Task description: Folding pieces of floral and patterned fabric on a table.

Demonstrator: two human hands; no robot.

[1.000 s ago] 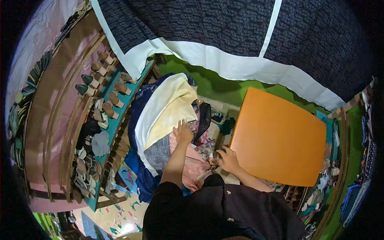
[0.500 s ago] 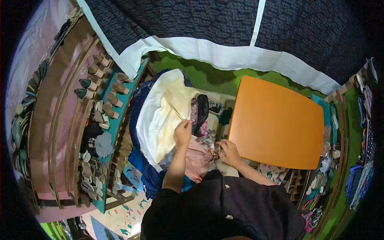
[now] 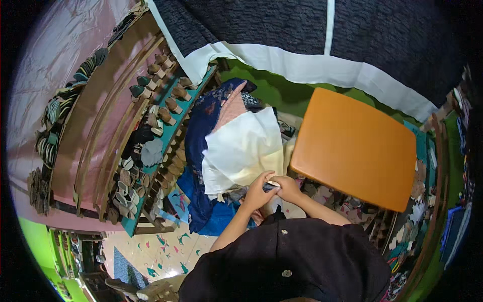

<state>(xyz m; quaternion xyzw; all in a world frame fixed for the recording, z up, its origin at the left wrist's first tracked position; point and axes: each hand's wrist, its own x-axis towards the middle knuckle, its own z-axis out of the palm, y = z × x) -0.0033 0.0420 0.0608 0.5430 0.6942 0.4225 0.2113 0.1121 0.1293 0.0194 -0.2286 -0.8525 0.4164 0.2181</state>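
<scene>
My left hand and my right hand meet close in front of my body. Their closed fingers pinch a small grey piece with a pale edge; its kind I cannot make out. Just beyond the fingers, a white and cream cloth lies spread over a heap of fabric. A navy patterned cloth curves along the left of that heap. Pink fabric pokes out behind the white cloth.
An orange stool-like top stands at the right. To the left, a teal shelf bears several shoe pieces with heels. A dark curtain with a white hem hangs at the back. Coloured scraps litter the tiled floor.
My hands, apart before, have come together on the small grey piece. The white and cream cloth has been let go and lies flatter, covering the pink fabric's near part. The view has shifted.
</scene>
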